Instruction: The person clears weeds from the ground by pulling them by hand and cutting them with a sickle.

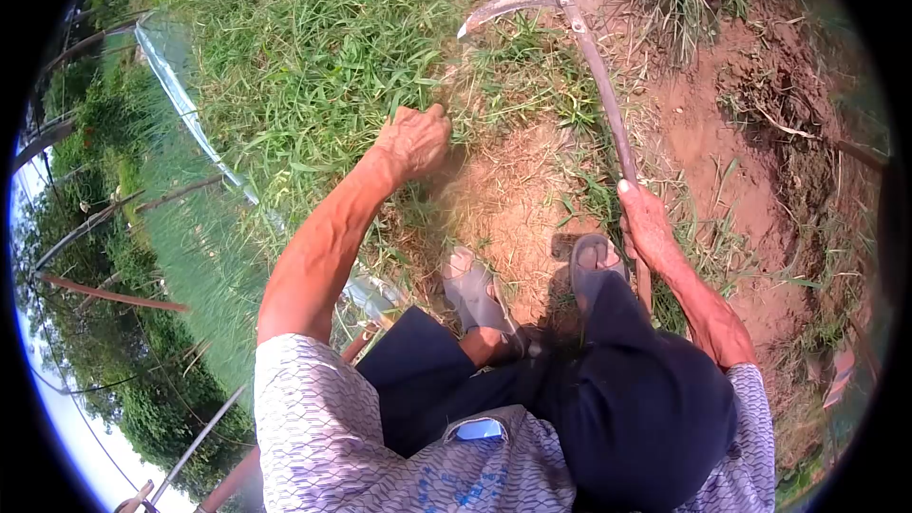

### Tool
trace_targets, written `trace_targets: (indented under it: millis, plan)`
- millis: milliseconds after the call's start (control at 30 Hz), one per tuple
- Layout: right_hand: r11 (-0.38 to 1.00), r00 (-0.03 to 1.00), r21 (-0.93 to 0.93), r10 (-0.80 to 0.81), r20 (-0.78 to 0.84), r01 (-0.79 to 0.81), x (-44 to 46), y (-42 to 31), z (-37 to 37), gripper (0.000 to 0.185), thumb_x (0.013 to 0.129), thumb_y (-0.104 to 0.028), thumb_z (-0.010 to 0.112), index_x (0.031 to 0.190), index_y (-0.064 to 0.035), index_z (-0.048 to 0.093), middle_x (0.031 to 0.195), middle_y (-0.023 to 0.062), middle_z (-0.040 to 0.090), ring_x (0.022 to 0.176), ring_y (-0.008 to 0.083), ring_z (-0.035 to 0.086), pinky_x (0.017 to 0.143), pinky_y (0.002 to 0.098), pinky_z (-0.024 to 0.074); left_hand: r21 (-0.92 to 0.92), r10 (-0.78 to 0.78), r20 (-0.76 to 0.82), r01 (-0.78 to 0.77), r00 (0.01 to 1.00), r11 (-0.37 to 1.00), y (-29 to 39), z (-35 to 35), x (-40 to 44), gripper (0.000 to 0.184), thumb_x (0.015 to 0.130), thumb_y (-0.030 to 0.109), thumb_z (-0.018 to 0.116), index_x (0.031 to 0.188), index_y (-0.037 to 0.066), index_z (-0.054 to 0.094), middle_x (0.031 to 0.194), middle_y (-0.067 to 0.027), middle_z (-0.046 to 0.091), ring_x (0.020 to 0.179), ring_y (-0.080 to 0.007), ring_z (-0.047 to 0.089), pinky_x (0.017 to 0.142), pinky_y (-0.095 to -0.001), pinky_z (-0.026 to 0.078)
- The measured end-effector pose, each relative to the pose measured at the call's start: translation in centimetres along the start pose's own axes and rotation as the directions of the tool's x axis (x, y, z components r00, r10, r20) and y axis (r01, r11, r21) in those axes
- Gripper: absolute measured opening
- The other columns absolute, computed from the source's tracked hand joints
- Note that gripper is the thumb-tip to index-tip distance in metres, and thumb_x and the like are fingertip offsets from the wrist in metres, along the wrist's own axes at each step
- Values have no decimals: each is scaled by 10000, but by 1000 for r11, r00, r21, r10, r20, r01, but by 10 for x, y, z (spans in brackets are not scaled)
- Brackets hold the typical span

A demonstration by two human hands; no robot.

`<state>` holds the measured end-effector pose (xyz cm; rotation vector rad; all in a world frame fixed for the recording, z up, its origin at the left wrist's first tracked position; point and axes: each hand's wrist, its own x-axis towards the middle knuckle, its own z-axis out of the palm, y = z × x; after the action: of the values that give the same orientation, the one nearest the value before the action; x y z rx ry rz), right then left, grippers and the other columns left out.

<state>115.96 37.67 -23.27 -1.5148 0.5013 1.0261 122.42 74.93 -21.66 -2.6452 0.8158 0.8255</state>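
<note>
My right hand (647,225) is wrapped around the lower part of a sickle's long wooden handle (605,90), thumb lying along it. The sickle's curved blade (508,6) lies at the far end, its pale tip pointing left over short grass. My left hand (415,141) is closed in a fist, knuckles up, at the edge of a thick patch of green grass (323,76). Its fingertips are hidden under the hand, so what it holds, if anything, cannot be seen. The blade is well apart from the left hand.
Bare reddish soil (703,133) with dry clippings spreads to the right. My sandalled feet (475,290) are close below the left hand. Along the left runs a pale plastic strip (180,100), beside green netting (199,256) and several poles (114,293).
</note>
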Motion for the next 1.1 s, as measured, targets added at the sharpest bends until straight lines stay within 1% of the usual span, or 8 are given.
trace_targets:
  millis: [100,300,433,600,633,767,967,1100]
  plan:
    - [936,991,-332,-90,103,120,-12,35,1,469,949,-484,473,1012,-26,544,701,30,544,569,136,538,524,292,456,-107,-134,-30,130,991,986,10,-5,-50,174,748,180,597,855,55,540,832,-104,545,748,-284,612,624,-429,503]
    - [994,987,-106,1,162,17,-43,46,1,482,942,-482,497,1070,-26,584,891,36,594,854,115,570,716,248,451,-242,-365,81,374,927,895,-7,3,-82,208,831,247,563,881,48,592,914,-144,613,795,-338,640,654,-452,509]
    - [998,999,56,0,-39,2,8,-19,13,421,949,-511,468,828,-109,431,537,-39,328,340,78,304,282,245,264,-285,-379,104,393,919,874,-10,-1,-79,280,839,322,582,870,44,592,944,-158,616,830,-351,634,692,-463,501]
    - [839,960,-467,-250,125,280,29,9,18,508,955,-503,445,941,-1,523,660,45,481,596,184,508,576,340,442,-265,-323,127,346,938,900,5,-8,-88,232,782,248,631,843,39,551,883,-136,565,790,-346,616,637,-445,500]
    - [875,994,-482,6,105,45,7,17,13,528,960,-478,442,1037,32,557,748,79,540,735,213,526,690,344,435,-268,-334,120,354,935,896,7,-4,-91,232,782,248,631,843,39,551,883,-136,565,790,-346,616,637,-445,500]
    - [891,987,-444,-23,159,93,-29,68,-24,528,956,-462,463,1164,16,550,727,62,534,672,174,530,630,326,446,-301,-257,126,284,958,910,15,7,-95,242,773,252,648,844,40,554,893,-133,566,775,-323,622,611,-428,504]
    - [991,999,-132,-18,29,22,24,-33,18,469,967,-465,436,869,-8,479,589,28,472,456,130,453,433,304,381,-238,-324,-16,311,946,920,15,2,-91,295,766,176,639,986,36,502,1008,-166,536,741,-343,612,568,-441,492]
    - [722,963,-640,-155,220,263,25,38,23,496,943,-476,457,899,11,541,633,117,496,615,232,552,589,395,456,12,-257,-155,261,954,965,32,-19,-66,609,693,110,679,1259,77,455,1253,-149,505,817,-290,590,719,-420,465]
